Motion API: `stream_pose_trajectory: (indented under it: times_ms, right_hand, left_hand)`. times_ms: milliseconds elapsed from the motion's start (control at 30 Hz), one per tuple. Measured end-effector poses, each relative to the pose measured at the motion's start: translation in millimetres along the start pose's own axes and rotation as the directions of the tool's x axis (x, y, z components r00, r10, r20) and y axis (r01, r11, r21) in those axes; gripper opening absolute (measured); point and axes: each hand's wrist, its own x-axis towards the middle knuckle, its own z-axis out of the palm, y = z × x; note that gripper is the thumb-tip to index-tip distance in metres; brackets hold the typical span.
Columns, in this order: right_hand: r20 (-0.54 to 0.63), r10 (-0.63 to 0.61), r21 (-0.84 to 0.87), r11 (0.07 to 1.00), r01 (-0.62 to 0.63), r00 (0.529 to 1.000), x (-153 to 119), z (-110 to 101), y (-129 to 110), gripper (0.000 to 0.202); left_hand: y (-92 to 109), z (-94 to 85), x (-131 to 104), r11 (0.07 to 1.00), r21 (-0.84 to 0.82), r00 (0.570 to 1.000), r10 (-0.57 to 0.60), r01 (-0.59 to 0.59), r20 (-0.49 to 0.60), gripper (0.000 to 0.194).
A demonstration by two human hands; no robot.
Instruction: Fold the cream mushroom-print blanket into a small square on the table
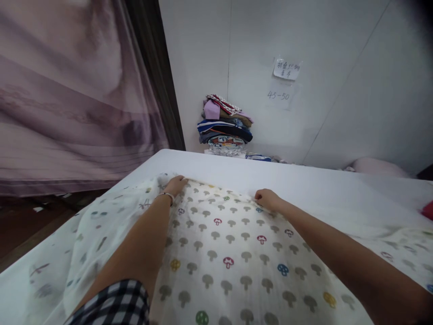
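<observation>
Watching through the head camera, I have a mushroom-print cloth spread on the white table, its far hem just short of the table's far edge. My left hand, a bracelet on its wrist, pinches the hem's left end, near the table's far left corner. My right hand, fingers curled in, pinches the hem farther right. Thin printed fabric lies toward the left edge; I cannot tell whether it joins the cloth. Folded clothes stand piled beyond the far edge.
</observation>
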Motion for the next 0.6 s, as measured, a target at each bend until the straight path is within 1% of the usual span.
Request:
stream_pose_trajectory:
  times_ms: [100, 300, 400, 533, 600]
  right_hand:
    - [-0.017, -0.01, -0.054, 0.999, 0.009, 1.0, 9, 2, 1, 0.013]
    - [0.004, -0.019, -0.103, 0.995, 0.019, 1.0, 12, 2, 0, 0.017]
    - [-0.002, -0.036, -0.1, 0.994, 0.036, 0.999, 16, -3, 3, 0.016]
    - [-0.05, -0.062, -0.085, 0.995, 0.058, 0.997, 20, -12, 8, 0.015]
    - [-0.043, -0.068, -0.077, 0.995, 0.064, 0.997, 23, -15, 10, 0.015]
  left_hand:
    - [-2, 2.6, 2, 1.0, -0.006, 1.0, -0.008, 0.008, -0.003, 0.027]
    - [-2, 3.1, 1, 1.0, -0.02, 1.0, -0.003, 0.003, -0.008, 0.028]
    - [-1, 0.5, -1, 1.0, -0.022, 1.0, 0.008, -0.008, -0.006, 0.027]
    - [0, -1.5, -1, 1.0, -0.025, 1.0, 0.003, -0.002, 0.011, 0.028]
    - [0, -2.2, 0, 1.0, -0.027, 1.0, -0.006, 0.007, 0.02, 0.028]
